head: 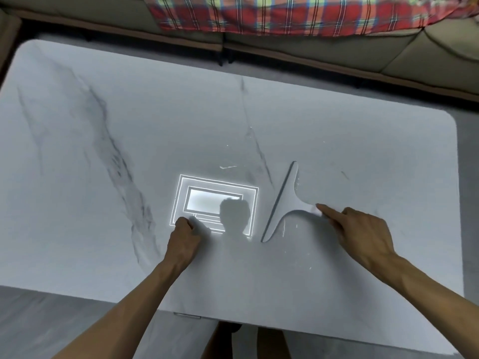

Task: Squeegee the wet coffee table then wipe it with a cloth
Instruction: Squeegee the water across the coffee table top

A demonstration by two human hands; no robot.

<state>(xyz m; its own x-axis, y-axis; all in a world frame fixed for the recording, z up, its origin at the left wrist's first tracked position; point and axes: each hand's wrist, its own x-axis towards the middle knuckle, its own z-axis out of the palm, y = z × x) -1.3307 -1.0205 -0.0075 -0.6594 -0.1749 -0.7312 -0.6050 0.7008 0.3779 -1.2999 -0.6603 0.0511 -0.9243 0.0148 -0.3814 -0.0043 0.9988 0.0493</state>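
Right hand (363, 229) only fingertip-touching the handle end of the white squeegee (282, 203) lying flat on the marble coffee table (103, 151), no closed grip yet, left hand (185, 235) fisted empty-looking on the top, so the squeegee may skid away on wet film.

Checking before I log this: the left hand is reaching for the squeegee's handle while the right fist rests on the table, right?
Sides are swapped. The head view shows the right hand reaching for the squeegee handle, and the left hand fisted on the table.
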